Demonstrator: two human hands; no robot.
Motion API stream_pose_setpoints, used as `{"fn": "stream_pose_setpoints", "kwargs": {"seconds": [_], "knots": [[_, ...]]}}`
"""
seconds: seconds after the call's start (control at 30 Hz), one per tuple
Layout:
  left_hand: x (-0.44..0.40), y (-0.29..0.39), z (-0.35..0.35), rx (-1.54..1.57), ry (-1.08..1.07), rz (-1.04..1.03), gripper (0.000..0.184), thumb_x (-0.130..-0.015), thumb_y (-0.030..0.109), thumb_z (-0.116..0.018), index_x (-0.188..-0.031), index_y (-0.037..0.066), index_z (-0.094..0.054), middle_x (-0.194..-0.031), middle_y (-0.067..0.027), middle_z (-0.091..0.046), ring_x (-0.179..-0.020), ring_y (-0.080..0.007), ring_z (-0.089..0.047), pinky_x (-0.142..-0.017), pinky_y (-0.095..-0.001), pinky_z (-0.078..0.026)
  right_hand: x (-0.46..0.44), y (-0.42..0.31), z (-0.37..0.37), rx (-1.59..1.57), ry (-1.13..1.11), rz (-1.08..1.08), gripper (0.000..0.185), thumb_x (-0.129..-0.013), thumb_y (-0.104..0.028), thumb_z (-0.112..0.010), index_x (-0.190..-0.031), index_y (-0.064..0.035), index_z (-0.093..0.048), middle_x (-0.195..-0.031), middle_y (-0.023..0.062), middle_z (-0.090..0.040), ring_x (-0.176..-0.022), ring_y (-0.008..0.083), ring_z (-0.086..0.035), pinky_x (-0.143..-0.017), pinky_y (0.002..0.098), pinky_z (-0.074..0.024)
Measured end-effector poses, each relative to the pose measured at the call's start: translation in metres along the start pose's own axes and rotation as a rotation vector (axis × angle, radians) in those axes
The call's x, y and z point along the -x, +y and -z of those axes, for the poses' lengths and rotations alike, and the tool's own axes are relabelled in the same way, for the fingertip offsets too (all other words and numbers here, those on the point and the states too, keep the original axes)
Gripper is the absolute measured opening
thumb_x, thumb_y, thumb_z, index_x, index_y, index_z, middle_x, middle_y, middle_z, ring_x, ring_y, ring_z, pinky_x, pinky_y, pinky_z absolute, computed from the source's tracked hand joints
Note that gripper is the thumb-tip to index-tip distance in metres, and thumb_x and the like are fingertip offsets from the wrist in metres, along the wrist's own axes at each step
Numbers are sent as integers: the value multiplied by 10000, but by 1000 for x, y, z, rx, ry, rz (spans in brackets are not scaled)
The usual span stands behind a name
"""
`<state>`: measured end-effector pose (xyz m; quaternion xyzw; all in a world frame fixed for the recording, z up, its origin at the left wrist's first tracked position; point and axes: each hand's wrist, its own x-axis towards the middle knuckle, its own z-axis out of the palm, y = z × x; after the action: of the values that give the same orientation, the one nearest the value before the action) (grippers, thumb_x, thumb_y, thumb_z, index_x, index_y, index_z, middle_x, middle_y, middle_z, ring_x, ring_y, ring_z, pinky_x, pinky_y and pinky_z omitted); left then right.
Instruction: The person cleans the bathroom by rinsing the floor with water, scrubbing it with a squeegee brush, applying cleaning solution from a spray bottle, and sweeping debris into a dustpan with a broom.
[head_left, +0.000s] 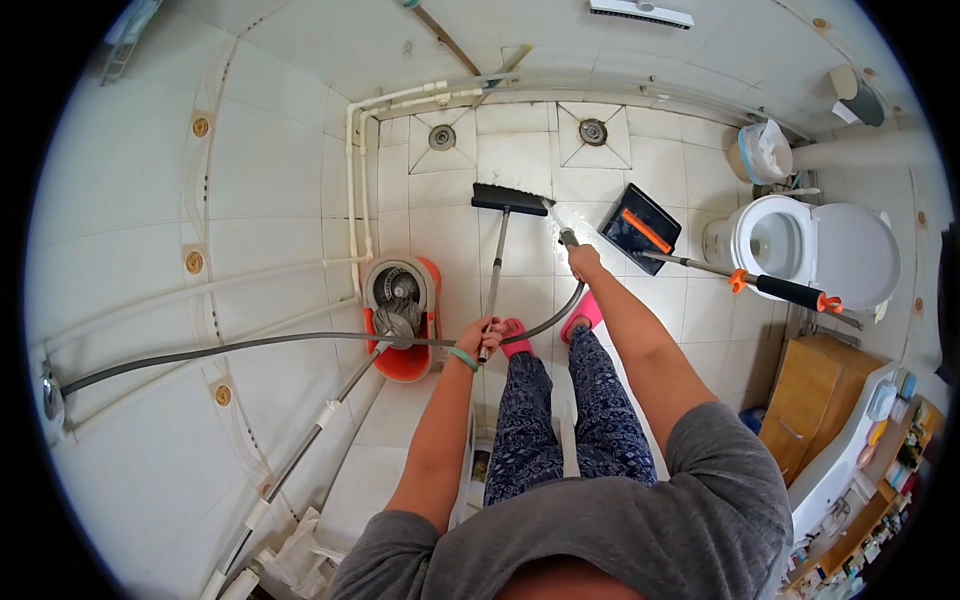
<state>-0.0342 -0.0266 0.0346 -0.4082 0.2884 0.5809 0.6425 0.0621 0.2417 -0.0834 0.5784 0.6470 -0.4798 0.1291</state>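
My left hand [478,340] is closed around the grey handle of a broom [497,262]. The broom's black head [510,197] rests bristles-away on the wet tiled floor [520,245]. In my right hand [585,262] is a spray nozzle [568,237], pointed at the right end of the broom head, with water coming out. Its grey hose [250,345] runs from the left wall across in front of my left wrist. To the right of the nozzle lies a black dustpan [630,215] with an orange strip and a long handle.
An orange and grey mop bucket [403,368] with a mop [398,325] stands on the left. A toilet [775,240] with its lid raised is on the right, beside a lined bin [765,152]. Two floor drains [593,132] lie near the far wall. A wooden cabinet [815,395] stands at the right.
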Motion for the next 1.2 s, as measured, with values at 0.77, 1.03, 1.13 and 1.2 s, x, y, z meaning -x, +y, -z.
{"fn": "stream_pose_setpoints", "kwargs": {"seconds": [0.77,1.03,1.13,1.2], "knots": [[58,-9,-77,-1958,706,-995,246,-824,148,-473,-987,-35,-502,-803,-265,-575,-773,-435,-543,-710,-475,-437,45,8,48,-157,148,183,291,-870,-258,-444,-904,21,-520,-508,105,-507,-339,201,-477,-344,335,-375],[-3,19,-41,-2176,788,-704,343,-840,94,-384,-1150,-43,-438,-886,-228,-598,-813,-368,-590,-718,-426,-474,70,-6,49,-194,147,109,274,-871,-254,-447,-880,12,-512,-527,110,-517,-369,210,-499,-374,341,-395],[-11,19,-45,-2257,759,-433,360,-841,82,-358,-1173,-42,-421,-911,-223,-599,-841,-355,-593,-720,-406,-484,48,7,30,-62,163,222,286,-866,-265,-451,-866,14,-515,-535,122,-526,-373,220,-506,-385,345,-404],[-14,15,-41,-2346,757,-321,389,-845,85,-355,-1212,-41,-388,-913,-229,-599,-843,-343,-595,-729,-401,-484,44,7,25,-62,26,131,315,-859,-281,-457,-857,29,-517,-529,124,-530,-376,228,-509,-386,347,-404]]}}
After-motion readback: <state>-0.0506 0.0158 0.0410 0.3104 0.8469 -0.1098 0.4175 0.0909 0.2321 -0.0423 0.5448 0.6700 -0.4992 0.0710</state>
